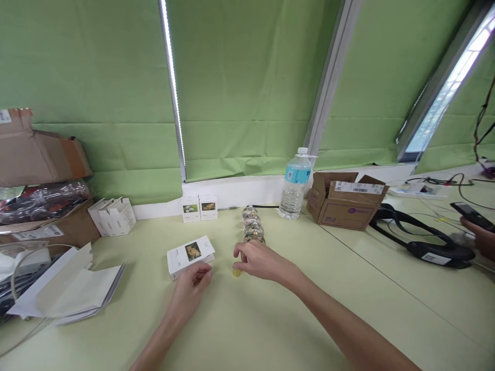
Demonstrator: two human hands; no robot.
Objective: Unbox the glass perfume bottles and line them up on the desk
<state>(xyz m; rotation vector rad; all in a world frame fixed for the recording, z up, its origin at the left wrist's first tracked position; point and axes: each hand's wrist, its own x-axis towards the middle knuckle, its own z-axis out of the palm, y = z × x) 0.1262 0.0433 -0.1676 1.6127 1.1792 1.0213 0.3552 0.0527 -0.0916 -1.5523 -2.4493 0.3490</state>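
My right hand (257,259) has thumb and forefinger closed around the upper part of a small yellow, see-through cylinder (236,272) standing on the table. The fingers cover its top. Just beyond that hand runs a row of small round clear containers with shiny lids (252,222), its near end partly hidden by my knuckles. To the left, my left hand (192,283) lies with fingers curled in and nothing visible in them. It is beside the near edge of a white carton with a flower picture (191,256), which lies flat with its right end flap open.
Two small white boxes (199,208) stand by the wall, a water bottle (295,184) and brown carton (345,201) to their right. Torn white packaging (77,288) and stacked cardboard (42,154) fill the left. Right lie a black headset (436,251) and another person's hand (479,234) with a phone.
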